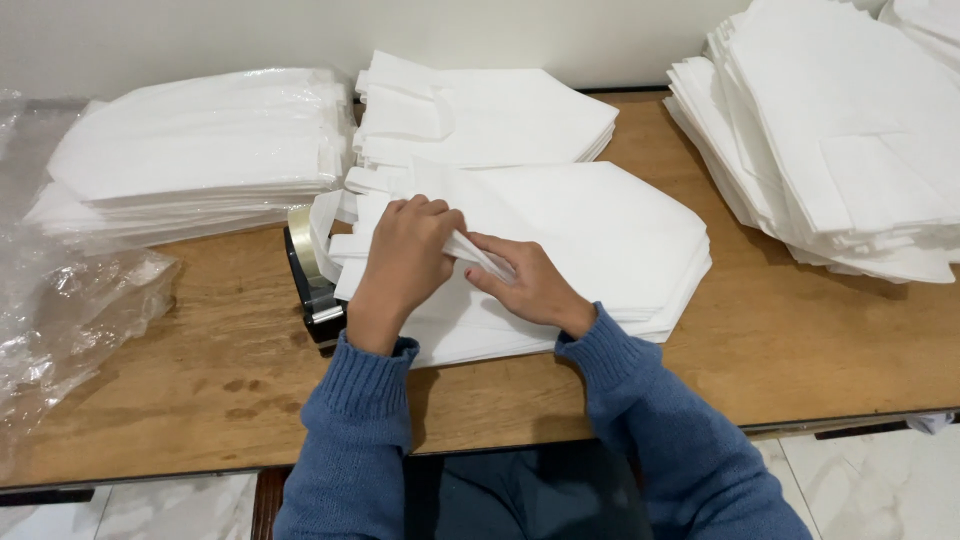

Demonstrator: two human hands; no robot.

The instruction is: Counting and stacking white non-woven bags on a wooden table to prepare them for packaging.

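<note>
Four piles of white folded fabric pieces lie on the wooden surface (pixel 200 380). One pile wrapped in clear film (pixel 195 150) sits at the far left, a bare pile (pixel 490 115) lies behind the hands, and a large fanned pile (pixel 830 130) fills the far right corner. Loose clear plastic wrap (pixel 70 310) is crumpled at the left edge. A tape dispenser (pixel 312 285) with a roll of clear tape stands just beside the middle stack (pixel 620 240), touching its left edge and partly hidden under the left wrist.

The left hand (pixel 405 260) rests knuckles up on that middle stack, fingers curled over a folded flap (pixel 478 252) of the topmost piece; its grip is closed on the flap. The right hand (pixel 525 285) lies just beside it, thumb and forefinger pinching the same flap from the other side, remaining fingers loosely bent against the fabric. Both blue knitted sleeves (pixel 640 400) cross the near edge of the surface.

The film wrapping is the only container, and it holds its pile of white pieces.
</note>
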